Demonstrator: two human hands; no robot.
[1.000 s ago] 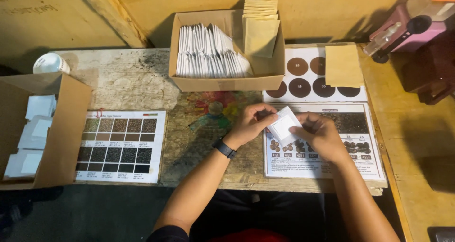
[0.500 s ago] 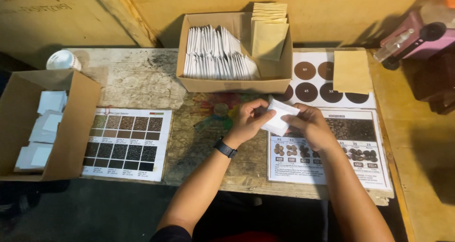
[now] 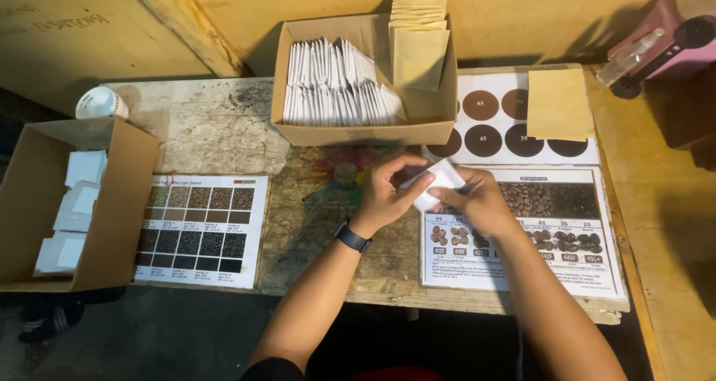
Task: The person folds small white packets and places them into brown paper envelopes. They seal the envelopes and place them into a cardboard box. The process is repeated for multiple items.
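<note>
Both hands are pinched shut on the same small white paper sachet, left hand on its left end and right hand on its right, held slightly tilted just above the bean chart, near the cardboard box of white sachets.

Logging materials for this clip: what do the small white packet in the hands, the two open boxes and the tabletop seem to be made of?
The small white packet, held by both hands, looks like thin matte paper: it creases sharply. The brown open box at the back and the brown open box at the left look like plain corrugated cardboard, with raw flaps. The worn grey tabletop seems to be rough, stained wood, though that is less certain.
</note>
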